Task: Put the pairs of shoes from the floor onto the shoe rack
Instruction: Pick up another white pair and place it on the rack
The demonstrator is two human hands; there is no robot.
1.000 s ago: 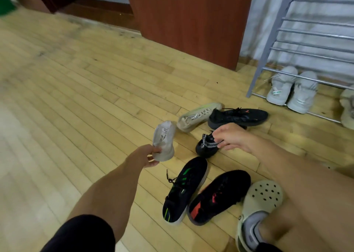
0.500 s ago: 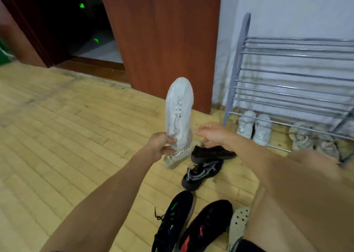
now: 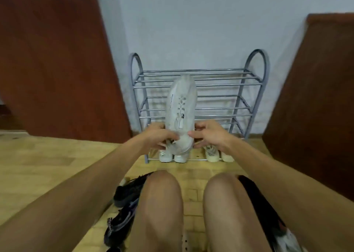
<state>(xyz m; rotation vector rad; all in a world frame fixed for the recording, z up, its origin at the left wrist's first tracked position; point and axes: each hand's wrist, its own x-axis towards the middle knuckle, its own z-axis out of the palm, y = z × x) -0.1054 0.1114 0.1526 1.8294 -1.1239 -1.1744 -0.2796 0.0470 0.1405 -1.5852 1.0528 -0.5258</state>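
A pale grey sneaker (image 3: 181,110) stands toe-up in front of the grey metal shoe rack (image 3: 247,85). My left hand (image 3: 157,135) grips its heel from the left and my right hand (image 3: 207,133) holds it from the right. The rack's bottom shelf carries a white pair (image 3: 173,157) and a cream pair (image 3: 219,154). Black sneakers (image 3: 126,192) lie on the floor to the left of my knees, partly hidden by them. The mate of the held sneaker is not visible.
Brown wooden panels stand at both sides of the rack, a door (image 3: 55,60) on the left and a board (image 3: 314,98) on the right. A white wall (image 3: 191,21) is behind. My bare knees fill the lower middle over the wooden floor (image 3: 47,156).
The view has swung right to face the rack head-on. The grey sneaker moved from the left to the middle, and my right hand has joined my left hand on it.
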